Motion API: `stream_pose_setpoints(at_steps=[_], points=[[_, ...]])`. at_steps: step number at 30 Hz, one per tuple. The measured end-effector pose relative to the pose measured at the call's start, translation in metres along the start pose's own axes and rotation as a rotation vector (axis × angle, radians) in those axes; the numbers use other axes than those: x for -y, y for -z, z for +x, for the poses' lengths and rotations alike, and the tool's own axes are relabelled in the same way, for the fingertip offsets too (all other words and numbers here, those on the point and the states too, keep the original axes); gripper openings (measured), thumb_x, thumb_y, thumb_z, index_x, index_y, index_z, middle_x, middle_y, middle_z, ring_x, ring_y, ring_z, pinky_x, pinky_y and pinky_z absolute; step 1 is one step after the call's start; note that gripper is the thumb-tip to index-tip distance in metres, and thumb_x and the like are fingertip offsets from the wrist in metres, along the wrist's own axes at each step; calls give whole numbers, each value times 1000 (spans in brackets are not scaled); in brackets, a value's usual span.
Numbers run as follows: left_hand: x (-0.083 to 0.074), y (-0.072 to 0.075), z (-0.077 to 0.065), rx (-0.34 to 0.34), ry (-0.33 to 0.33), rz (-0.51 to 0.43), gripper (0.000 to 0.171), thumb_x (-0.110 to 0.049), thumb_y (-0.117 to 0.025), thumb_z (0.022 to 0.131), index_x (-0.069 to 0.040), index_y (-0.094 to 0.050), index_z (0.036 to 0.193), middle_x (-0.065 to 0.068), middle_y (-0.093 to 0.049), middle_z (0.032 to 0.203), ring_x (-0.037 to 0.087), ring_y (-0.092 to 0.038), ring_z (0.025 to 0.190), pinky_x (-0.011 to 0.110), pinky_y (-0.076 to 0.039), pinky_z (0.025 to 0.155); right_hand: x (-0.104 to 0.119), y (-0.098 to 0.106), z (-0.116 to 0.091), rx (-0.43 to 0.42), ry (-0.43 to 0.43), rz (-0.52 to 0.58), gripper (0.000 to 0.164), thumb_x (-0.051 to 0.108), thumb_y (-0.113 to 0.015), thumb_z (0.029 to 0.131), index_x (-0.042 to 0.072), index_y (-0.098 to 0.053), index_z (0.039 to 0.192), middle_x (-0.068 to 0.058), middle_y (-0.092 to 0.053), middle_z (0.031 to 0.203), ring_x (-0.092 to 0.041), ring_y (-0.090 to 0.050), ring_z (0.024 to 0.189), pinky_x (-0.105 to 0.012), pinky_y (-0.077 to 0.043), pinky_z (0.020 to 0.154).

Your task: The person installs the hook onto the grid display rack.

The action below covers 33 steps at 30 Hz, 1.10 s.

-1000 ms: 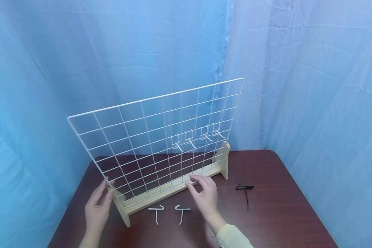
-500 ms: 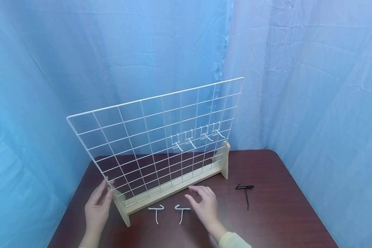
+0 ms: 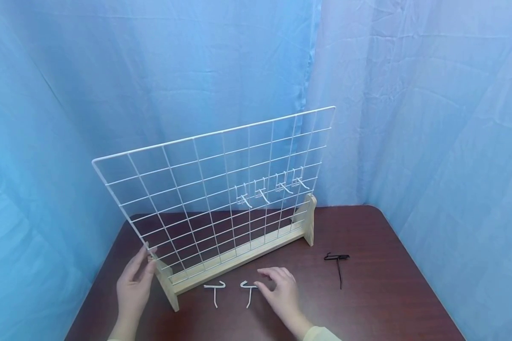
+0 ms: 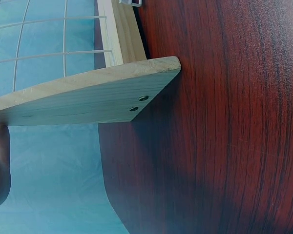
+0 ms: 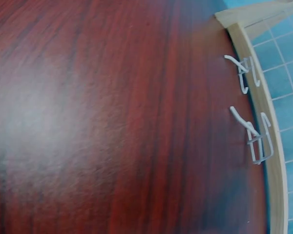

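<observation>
A white wire grid rack [image 3: 213,189] leans upright in a wooden stand [image 3: 239,259]. My left hand [image 3: 133,286] grips the rack at the top of the stand's left end piece; in the left wrist view a digit [image 4: 2,151] meets that end piece [image 4: 88,92]. Two loose white double-wire hooks lie on the table in front: the left hook [image 3: 215,287] and the right hook [image 3: 249,294]. Thumb and fingers parted, my right hand [image 3: 279,291] is at the right hook and overlaps its end in the head view. The right wrist view shows both hooks [image 5: 259,139], but not the hand.
Several white hooks [image 3: 262,195] hang in a row on the right half of the grid. A black hook [image 3: 338,259] lies on the dark red table [image 3: 379,293], right of my right hand. Blue curtains [image 3: 196,61] surround the table's back and sides.
My right hand has come down and toward me from the stand's base board to the right loose hook. The left hand has kept its place on the rack.
</observation>
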<state>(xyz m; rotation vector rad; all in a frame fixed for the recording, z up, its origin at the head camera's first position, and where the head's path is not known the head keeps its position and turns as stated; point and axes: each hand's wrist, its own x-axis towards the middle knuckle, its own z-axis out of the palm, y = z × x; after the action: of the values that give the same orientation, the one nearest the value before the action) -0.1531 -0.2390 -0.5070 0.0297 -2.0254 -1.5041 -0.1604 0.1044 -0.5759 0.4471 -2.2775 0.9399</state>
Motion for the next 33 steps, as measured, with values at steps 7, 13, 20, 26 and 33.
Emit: stream_pose_setpoints(at_steps=[7, 13, 20, 26, 33], points=[[0, 0, 0, 1, 4, -7, 48, 12, -63, 90, -1, -57, 136, -6, -68, 120, -3, -56, 115, 14, -50, 93, -8, -2, -11, 40, -17, -17, 41, 15, -95, 61, 22, -75, 97, 15, -69, 90, -6, -58, 80, -28, -52, 69], [1, 1, 0, 3, -12, -13, 48, 12, -64, 90, 0, -57, 136, -5, -68, 120, -3, -56, 115, 14, -51, 93, -14, -4, -17, 79, -28, -16, 40, 17, -94, 63, 21, -76, 99, 14, -70, 96, -7, -60, 83, -27, -53, 69], [0, 0, 1, 0, -12, -6, 48, 13, -63, 90, 0, -57, 135, 3, -69, 120, -3, -56, 114, 14, -51, 93, -18, -8, -24, 116, -58, 14, 40, 12, -93, 64, 21, -76, 100, 12, -71, 97, -10, -61, 85, -29, -54, 72], [-1, 0, 0, 1, -3, -16, 47, 12, -63, 90, -1, -57, 136, -2, -68, 120, -3, -56, 115, 15, -51, 93, -21, -12, -28, 131, -81, 38, 38, 11, -91, 66, 20, -77, 100, 11, -72, 97, -12, -62, 88, -30, -55, 75], [-1, 0, 0, 2, -21, -13, 47, 12, -63, 91, 0, -57, 135, -12, -66, 120, -3, -55, 116, 14, -50, 94, -24, -17, -31, 142, -118, 27, 34, 14, -90, 69, 22, -77, 99, 13, -72, 96, -11, -63, 88, -29, -56, 75]])
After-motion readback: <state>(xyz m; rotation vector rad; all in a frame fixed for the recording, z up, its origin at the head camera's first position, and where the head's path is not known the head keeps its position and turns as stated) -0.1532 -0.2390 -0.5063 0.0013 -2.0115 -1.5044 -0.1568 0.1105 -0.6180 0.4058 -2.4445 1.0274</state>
